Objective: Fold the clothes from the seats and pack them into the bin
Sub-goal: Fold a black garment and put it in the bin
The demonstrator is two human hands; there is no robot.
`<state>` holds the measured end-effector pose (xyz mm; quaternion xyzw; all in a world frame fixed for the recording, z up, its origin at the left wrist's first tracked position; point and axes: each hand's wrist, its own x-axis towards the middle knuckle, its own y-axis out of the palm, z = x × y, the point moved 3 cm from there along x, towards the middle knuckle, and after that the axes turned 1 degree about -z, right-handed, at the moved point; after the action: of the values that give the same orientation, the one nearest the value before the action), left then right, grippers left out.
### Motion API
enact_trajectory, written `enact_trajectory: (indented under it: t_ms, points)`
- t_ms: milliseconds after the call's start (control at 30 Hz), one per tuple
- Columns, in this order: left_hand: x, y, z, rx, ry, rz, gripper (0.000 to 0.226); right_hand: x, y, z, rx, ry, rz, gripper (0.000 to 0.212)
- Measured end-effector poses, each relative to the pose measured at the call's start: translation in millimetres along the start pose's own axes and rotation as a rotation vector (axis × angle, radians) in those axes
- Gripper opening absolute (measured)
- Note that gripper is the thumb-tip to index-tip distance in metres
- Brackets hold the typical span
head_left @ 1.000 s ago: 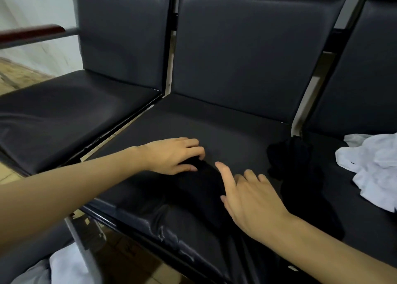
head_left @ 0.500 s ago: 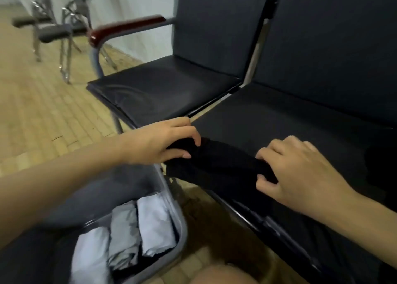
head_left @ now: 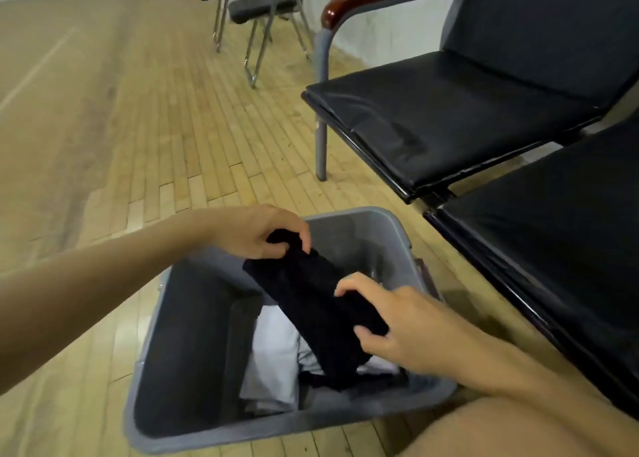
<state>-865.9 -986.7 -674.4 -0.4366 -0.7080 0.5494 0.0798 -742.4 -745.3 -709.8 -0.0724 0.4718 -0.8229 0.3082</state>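
The grey bin (head_left: pixel 363 221) is standing on the floor (head_left: pixel 138 128) just beside the seats (head_left: pixel 466 111), already holding pale folded clothes (head_left: pixel 273 353) along its near side. The folded black garment (head_left: pixel 311 294) is hanging tilted above the bin's opening, its lower end dipping in near the near-right corner. The left hand (head_left: pixel 252 230) is pinching its far end and the right hand (head_left: pixel 390 328) is gripping its near end; both should probably be lowering it level, keeping the fold pressed together, and letting go only once it is lying flat beside the pale pieces.

Matt plastic bin (head_left: pixel 397 230), glossy leatherette seats (head_left: pixel 449 118)
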Motion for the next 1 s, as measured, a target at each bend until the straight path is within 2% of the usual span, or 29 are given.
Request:
enact_trajectory:
  t_ms: [133,200,300,367,467,600,700,800,900,1000]
  points:
    - [16.4,9.9,25.8,0.079,-0.02,0.212,0.033,50.7,47.2,17.4,0.173,-0.057,0.239,0.037]
    - [27.9,29.2,40.8,0.132,-0.009,0.289,0.031,70.3,72.5,22.9,0.211,-0.064,0.338,0.045]
    - [43.8,81.2,63.1,0.217,0.002,0.357,0.032,87.6,111.8,18.5,0.093,-0.06,0.584,0.056]
    - [51.2,119.3,75.8,0.32,0.002,0.342,0.033,90.2,125.7,8.8,-0.057,-0.058,0.639,0.051]
    - [58.0,140.8,78.8,0.406,0.028,0.202,0.034,86.6,113.1,-4.2,-0.241,-0.092,0.484,0.039]
    - [60.2,118.6,50.3,0.384,0.101,0.082,0.032,52.6,65.9,-13.3,-0.345,-0.103,0.348,0.032]
    - [62.9,85.5,3.5,0.414,0.2,-0.054,0.032,10.0,16.3,-13.8,-0.483,-0.12,0.264,0.03]
    - [71.5,47.3,-65.8,0.418,0.385,-0.195,0.034,-47.4,-36.8,-11.8,-0.587,-0.108,0.191,0.021]
    - [88.8,10.8,-147.5,0.418,0.599,-0.292,0.033,-118.6,-92.3,-9.1,-0.666,0.036,0.079,0.013]
    - [112.3,-17.9,-231.1,0.46,0.77,-0.344,0.035,-191.2,-140.2,-5.6,-0.745,0.25,0.059,0.025]
